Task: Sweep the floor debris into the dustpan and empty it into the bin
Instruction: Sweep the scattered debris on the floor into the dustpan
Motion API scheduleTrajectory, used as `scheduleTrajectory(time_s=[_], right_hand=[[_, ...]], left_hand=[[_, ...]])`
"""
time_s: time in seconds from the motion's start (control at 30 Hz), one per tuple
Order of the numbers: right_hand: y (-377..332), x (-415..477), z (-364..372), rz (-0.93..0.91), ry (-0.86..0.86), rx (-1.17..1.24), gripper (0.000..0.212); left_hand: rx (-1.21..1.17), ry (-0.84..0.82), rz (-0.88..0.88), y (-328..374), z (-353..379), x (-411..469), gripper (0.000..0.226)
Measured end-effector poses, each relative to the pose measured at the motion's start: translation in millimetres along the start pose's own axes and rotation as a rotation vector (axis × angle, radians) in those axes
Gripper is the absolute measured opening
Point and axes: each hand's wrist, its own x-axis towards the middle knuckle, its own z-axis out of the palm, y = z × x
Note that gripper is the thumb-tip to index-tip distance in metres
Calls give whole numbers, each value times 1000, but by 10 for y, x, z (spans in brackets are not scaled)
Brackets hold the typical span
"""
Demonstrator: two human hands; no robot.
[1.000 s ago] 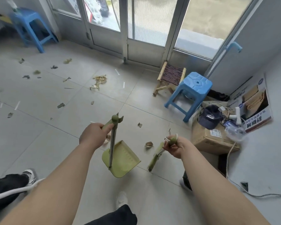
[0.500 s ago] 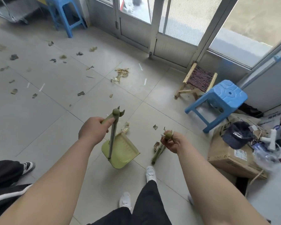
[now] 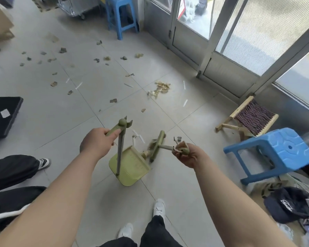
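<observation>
Left hand (image 3: 96,142) gripping the dustpan (image 3: 130,168) handle, right hand (image 3: 186,155) closed on the broom (image 3: 157,146), scraps (image 3: 146,152) at the dustpan's lip: we judge short strokes, lip flat, work best.

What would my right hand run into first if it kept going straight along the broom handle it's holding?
Probably the broom head itself, resting on the floor among scraps beside the dustpan. Right hand aims the handle down and leftward; depth is hard to judge.
</observation>
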Motion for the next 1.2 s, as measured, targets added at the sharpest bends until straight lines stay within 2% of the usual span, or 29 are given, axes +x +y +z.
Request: scheduleTrajectory(time_s=[0.13, 0.23, 0.4, 0.47, 0.63, 0.8, 0.87, 1.0, 1.2], right_hand=[[-306, -47, -111, 4, -69, 4, 9], [-426, -71, -151, 11, -59, -51, 19], [-504, -128, -17, 96, -31, -112, 4], [-474, -126, 91, 119, -18, -88, 8], [-287, -20, 540, 93, 7, -10, 22], [-144, 225, 1102, 127, -15, 199, 20], [-123, 321, 1335, 127, -44, 268, 26], [-142, 442, 1850, 58, -76, 197, 28], [-418, 549, 2362, -14, -155, 319, 38]], left_hand=[[32, 58, -36, 125, 13, 50, 52], [46, 91, -49, 165, 9, 86, 52], [-2, 121, -87, 110, -74, 109, 50], [-13, 125, -105, 32, -122, 103, 49], [-17, 135, -157, -218, -288, 137, 50], [-10, 136, -204, -486, -477, 236, 52], [-8, 139, -225, -582, -533, 286, 53], [-3, 141, -264, -778, -643, 387, 51], [-15, 160, -279, -985, -736, 582, 50]])
